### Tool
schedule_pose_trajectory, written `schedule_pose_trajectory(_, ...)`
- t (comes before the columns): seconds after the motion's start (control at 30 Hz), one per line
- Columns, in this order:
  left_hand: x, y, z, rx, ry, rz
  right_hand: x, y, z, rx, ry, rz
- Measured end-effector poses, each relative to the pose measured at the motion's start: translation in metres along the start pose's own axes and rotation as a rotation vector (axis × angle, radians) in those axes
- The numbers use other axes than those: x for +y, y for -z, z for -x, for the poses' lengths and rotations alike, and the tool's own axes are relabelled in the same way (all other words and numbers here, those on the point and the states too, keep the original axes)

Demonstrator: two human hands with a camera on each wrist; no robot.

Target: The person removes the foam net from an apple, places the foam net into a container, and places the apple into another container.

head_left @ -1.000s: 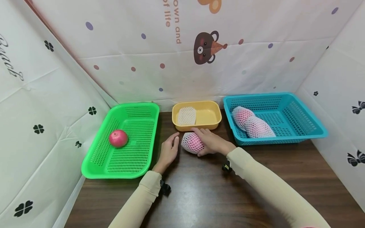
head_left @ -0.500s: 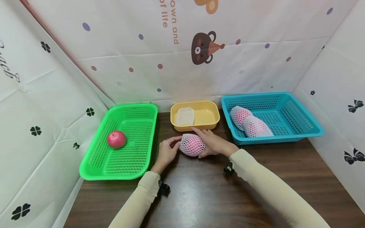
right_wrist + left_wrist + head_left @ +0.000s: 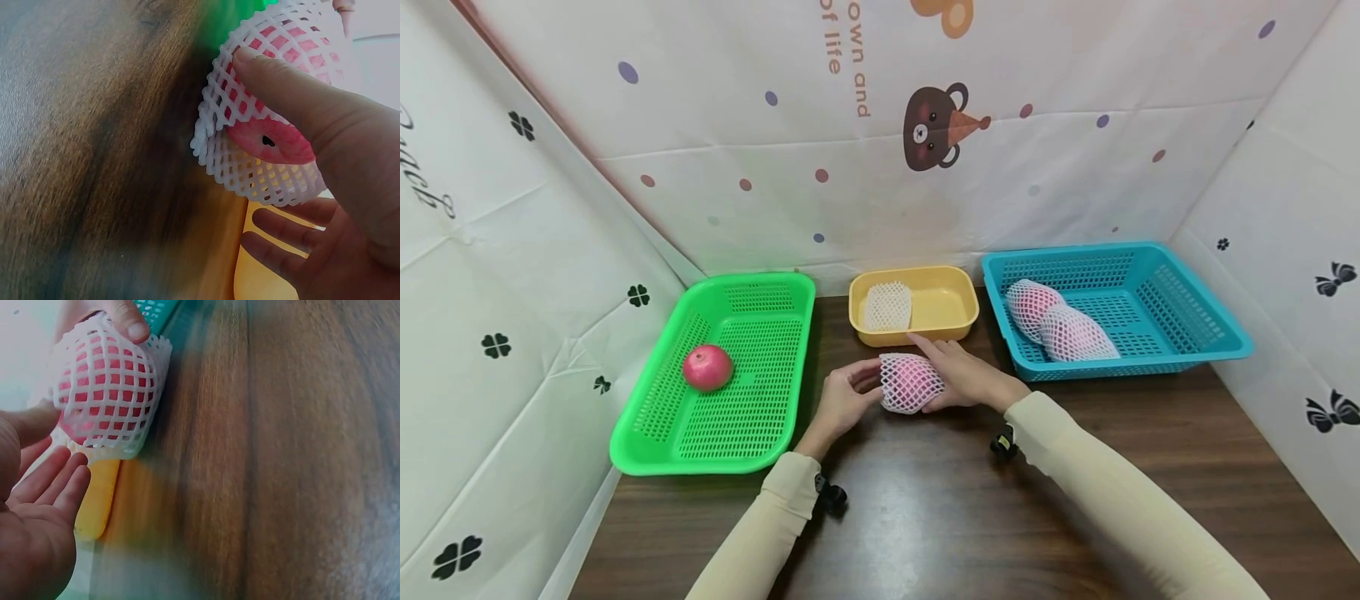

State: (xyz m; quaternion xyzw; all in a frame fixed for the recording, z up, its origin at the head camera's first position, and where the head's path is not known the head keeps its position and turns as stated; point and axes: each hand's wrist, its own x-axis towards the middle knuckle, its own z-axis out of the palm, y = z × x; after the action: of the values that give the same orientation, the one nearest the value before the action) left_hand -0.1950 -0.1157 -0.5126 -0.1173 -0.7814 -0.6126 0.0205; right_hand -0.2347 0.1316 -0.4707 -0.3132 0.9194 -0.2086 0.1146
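A round pink fruit [image 3: 270,142] sits inside a white foam net [image 3: 912,383] above the brown table, just in front of the yellow tray. From the right, my right hand [image 3: 962,375] grips it, thumb on the net's side; the fruit's end with a dark spot shows past the net's edge in the right wrist view. My left hand [image 3: 844,398] is at the net's left end, thumb and a finger at its rim; its other fingers [image 3: 62,481] stay loose and apart from the fruit. Their exact contact is partly hidden.
A green basket [image 3: 647,417] at left holds one bare pink fruit [image 3: 707,367]. The yellow tray [image 3: 943,310] contains a flat foam net [image 3: 887,307]. At right, a blue basket [image 3: 1157,367] holds two netted fruits [image 3: 1078,333]. Printed cloth walls [image 3: 737,108] enclose the table.
My left hand has moved right from beside the net to its left end. That end of the net looks wider and straighter now. My right hand keeps its hold; the view shifted slightly.
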Motion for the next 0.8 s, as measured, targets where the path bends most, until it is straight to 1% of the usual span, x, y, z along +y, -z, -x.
schedule_pose_trajectory(0.1,0.003,-0.003,-0.001,-0.044,0.006,-0.030,0.002,0.000,0.001,0.005,-0.004,0.009)
schedule_pose_trajectory(0.23,0.007,-0.009,-0.003,-0.091,0.013,-0.121,0.004,-0.001,0.002,0.003,-0.011,0.024)
schedule_pose_trajectory(0.3,0.008,-0.011,-0.004,-0.099,0.012,-0.164,0.005,-0.002,0.002,-0.002,-0.016,0.025)
schedule_pose_trajectory(0.4,0.010,-0.014,-0.005,-0.100,0.008,-0.197,0.005,-0.003,0.005,-0.006,-0.026,0.017)
schedule_pose_trajectory(0.53,0.011,-0.014,-0.006,-0.104,-0.013,-0.204,0.006,-0.002,0.008,0.000,-0.027,0.012)
schedule_pose_trajectory(0.8,0.011,-0.012,-0.006,-0.124,-0.028,-0.211,0.010,-0.002,0.016,0.020,-0.035,-0.012)
